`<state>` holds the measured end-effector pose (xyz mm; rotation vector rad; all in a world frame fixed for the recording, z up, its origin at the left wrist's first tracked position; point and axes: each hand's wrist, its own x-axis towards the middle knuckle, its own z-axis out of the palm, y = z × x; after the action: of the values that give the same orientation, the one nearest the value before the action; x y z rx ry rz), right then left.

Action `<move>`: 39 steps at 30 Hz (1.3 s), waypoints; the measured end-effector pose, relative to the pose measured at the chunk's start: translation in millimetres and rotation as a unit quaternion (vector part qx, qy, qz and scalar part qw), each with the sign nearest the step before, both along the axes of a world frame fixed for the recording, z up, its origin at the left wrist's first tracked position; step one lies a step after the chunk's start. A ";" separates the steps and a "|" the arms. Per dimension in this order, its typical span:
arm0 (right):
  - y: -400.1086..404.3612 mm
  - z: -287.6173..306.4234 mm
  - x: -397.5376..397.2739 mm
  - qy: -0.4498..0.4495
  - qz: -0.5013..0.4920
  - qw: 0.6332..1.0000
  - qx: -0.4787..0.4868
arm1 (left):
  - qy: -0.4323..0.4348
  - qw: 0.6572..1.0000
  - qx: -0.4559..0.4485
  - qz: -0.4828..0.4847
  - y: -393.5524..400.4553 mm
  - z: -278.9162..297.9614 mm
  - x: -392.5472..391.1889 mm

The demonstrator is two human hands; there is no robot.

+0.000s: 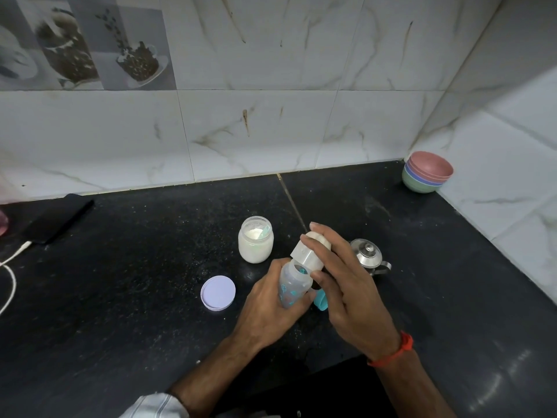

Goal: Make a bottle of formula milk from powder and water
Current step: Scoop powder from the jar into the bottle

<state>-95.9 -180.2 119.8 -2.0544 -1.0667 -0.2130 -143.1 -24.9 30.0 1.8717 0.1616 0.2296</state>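
My left hand (268,300) grips a clear baby bottle (294,285) with teal prints, tilted toward the right above the counter. My right hand (343,285) holds the bottle's white cap (307,254) at the neck, fingers wrapped over it. An open glass jar of white powder (255,244) stands just behind, with a teal scoop (265,231) resting inside. Its lilac lid (218,292) lies flat on the black counter to the left. A teal piece (320,300) shows under my right hand, partly hidden.
A small steel kettle (368,253) stands behind my right hand. Stacked coloured bowls (426,176) sit in the back right corner. A black phone (58,218) with a white cable (9,285) lies at the left. Tiled walls close off the back and right.
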 end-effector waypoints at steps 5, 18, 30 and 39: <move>-0.9 0.4 2.5 -0.025 -0.001 1.000 0.002 | -0.001 1.000 -0.008 -0.006 -0.8 2.3 4.3; -1.1 2.2 3.6 -0.052 0.011 0.998 0.021 | -0.015 0.999 -0.024 -0.015 -2.2 7.8 11.3; -1.7 5.2 4.2 -0.085 -0.002 0.996 0.031 | -0.016 0.999 -0.032 -0.017 -3.3 12.4 14.4; -2.3 3.9 5.8 -0.100 0.003 0.995 0.021 | -0.018 0.999 -0.032 -0.024 -3.0 13.9 14.9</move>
<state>-90.1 -182.5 123.7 -2.0229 -1.1780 -0.4416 -128.2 -27.9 43.8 1.8044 0.0979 0.2231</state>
